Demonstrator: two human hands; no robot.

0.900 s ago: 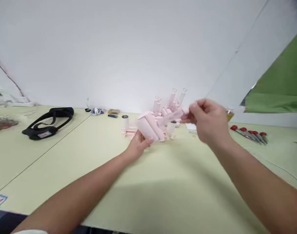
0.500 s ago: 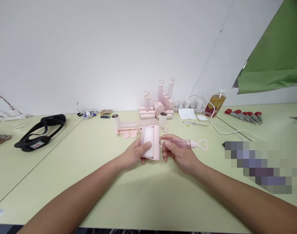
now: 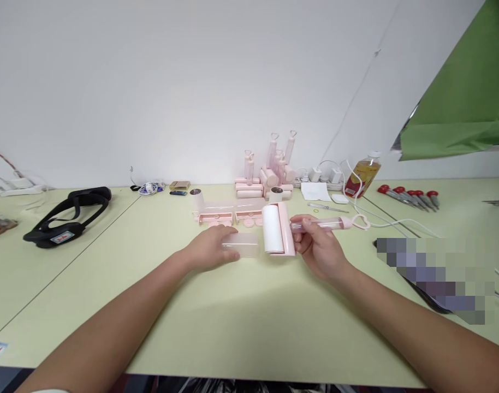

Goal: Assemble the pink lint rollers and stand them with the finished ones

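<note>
My right hand (image 3: 321, 248) is closed around the clear pink handle of a lint roller (image 3: 273, 229), held above the table. The roller's white sticky roll faces left, and a heart-shaped loop ends the handle on the right. A translucent cover (image 3: 244, 245) is gripped from its left end by my left hand (image 3: 212, 246), apart from the roller, with a small gap between them. Just beyond the hands lie pink roller holders (image 3: 217, 217) with clear covers, small pink discs (image 3: 253, 222) and two upright white rolls, one of them a white roll (image 3: 197, 201).
Against the wall is a pile of pink lint rollers (image 3: 250, 191), some handles upright. To the right are a drink bottle (image 3: 363, 174), white cables, a screwdriver (image 3: 327, 207) and red-capped tubes (image 3: 409, 197). A black strap headset (image 3: 67, 221) lies left. A pixelated object (image 3: 433, 281) is at right.
The clear cover has come off the roller and is now in my left hand, lower and to the left. My right hand has moved slightly right with the roller, whose white roll is now bare.
</note>
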